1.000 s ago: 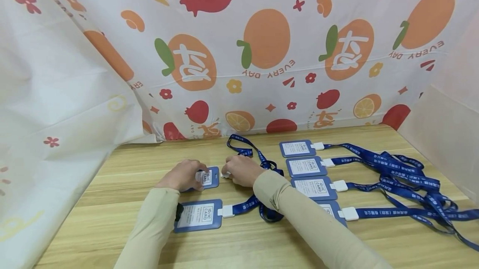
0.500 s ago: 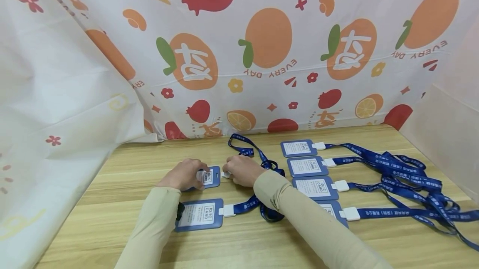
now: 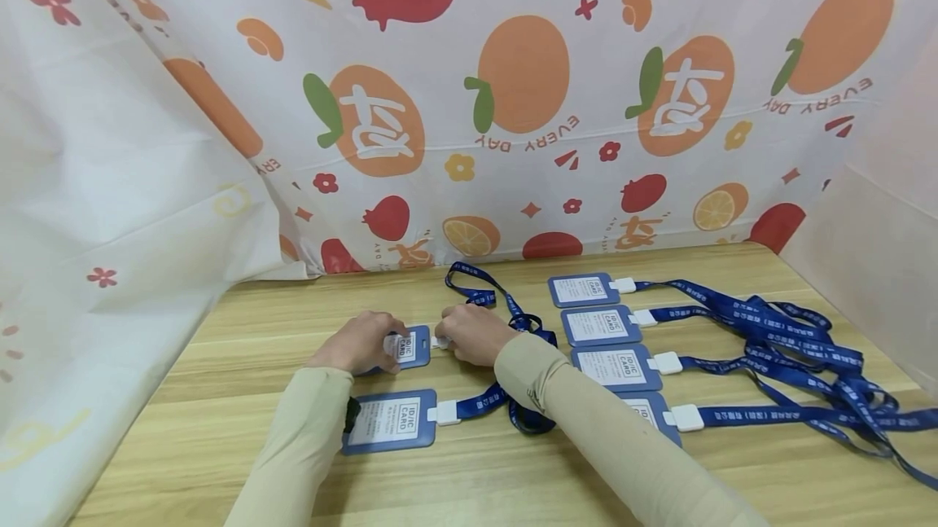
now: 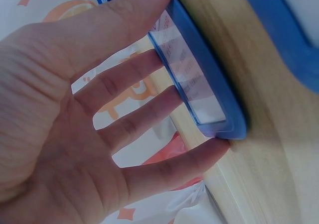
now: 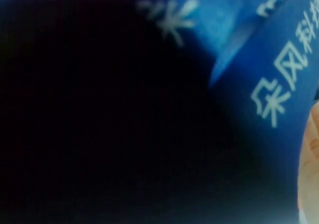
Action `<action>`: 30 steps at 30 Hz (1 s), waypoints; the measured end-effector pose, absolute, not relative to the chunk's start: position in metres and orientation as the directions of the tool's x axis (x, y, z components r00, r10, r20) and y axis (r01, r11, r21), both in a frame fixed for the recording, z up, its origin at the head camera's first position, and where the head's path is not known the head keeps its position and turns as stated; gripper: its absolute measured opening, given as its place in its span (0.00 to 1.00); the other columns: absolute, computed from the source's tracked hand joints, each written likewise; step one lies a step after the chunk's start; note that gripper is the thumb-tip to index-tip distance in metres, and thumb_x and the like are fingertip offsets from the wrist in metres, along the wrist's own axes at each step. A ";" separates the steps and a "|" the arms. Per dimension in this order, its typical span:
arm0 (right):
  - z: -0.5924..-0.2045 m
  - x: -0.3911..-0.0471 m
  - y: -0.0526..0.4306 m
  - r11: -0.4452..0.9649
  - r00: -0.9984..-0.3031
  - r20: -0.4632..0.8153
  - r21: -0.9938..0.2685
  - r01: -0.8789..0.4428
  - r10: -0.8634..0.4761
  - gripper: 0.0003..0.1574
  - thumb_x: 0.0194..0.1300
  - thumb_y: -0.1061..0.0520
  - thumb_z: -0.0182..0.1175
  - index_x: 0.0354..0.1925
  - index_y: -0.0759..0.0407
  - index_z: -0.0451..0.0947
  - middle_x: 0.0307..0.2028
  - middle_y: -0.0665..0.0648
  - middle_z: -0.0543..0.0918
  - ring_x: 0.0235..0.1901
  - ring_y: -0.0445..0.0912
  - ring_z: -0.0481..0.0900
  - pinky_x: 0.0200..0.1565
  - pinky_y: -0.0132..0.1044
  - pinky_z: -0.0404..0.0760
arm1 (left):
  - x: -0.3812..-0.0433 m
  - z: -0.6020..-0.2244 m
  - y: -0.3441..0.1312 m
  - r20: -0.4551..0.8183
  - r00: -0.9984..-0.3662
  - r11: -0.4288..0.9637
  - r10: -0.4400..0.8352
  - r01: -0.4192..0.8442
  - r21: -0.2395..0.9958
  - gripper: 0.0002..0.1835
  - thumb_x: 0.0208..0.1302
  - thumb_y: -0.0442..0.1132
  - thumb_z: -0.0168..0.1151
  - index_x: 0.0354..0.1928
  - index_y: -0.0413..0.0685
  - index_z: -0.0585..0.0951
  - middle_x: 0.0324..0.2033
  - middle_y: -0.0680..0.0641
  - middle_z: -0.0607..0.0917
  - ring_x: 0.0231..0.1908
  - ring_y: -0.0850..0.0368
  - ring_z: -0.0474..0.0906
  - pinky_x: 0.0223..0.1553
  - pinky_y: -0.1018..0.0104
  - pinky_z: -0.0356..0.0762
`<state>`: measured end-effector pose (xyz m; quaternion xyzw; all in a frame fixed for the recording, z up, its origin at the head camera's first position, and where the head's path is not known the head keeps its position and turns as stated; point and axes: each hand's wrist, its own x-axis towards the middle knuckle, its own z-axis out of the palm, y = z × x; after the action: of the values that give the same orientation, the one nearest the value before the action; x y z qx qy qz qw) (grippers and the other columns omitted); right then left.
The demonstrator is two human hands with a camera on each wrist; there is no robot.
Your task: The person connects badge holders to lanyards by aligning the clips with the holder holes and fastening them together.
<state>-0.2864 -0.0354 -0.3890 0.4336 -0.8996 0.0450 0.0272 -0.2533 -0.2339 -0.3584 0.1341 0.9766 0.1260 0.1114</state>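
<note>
A blue badge holder (image 3: 416,348) lies at the middle left of the table in the head view. My left hand (image 3: 364,341) grips it by its long edges, thumb on the near side and fingers along the far side, as the left wrist view shows of the same badge holder (image 4: 233,115). To its right, my right hand (image 3: 472,333) pinches a white lanyard clip (image 3: 440,342) just beside the holder's slotted end. Fingers cover most of that clip, so I cannot tell if it is attached. Blue lanyard strap (image 5: 279,79) fills much of the right wrist view, which is largely dark.
Nearer me lies another badge holder (image 3: 392,421) with its clip (image 3: 447,412) attached. A bunched blue lanyard (image 3: 533,417) is partly under my right forearm. Several badge holders (image 3: 602,326) stand in a column at right, their lanyards (image 3: 799,340) tangled. A fruit-print cloth (image 3: 528,177) hangs behind.
</note>
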 end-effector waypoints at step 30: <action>-0.388 -0.285 -0.040 0.622 -0.625 0.090 -0.067 -0.780 -0.775 0.14 0.67 0.60 0.68 0.52 0.55 0.88 0.46 0.54 0.87 0.45 0.43 0.84 0.51 0.32 0.80 | -0.253 -0.359 -0.235 -0.182 -0.941 0.931 0.285 0.227 0.284 0.26 0.49 0.32 0.81 0.53 0.43 0.86 0.55 0.37 0.83 0.54 0.41 0.76 0.61 0.39 0.71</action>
<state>-0.2845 -0.0401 -0.3880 0.4321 -0.9001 0.0499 0.0263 -0.2528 -0.2352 -0.3594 0.1311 0.9764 0.1307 0.1110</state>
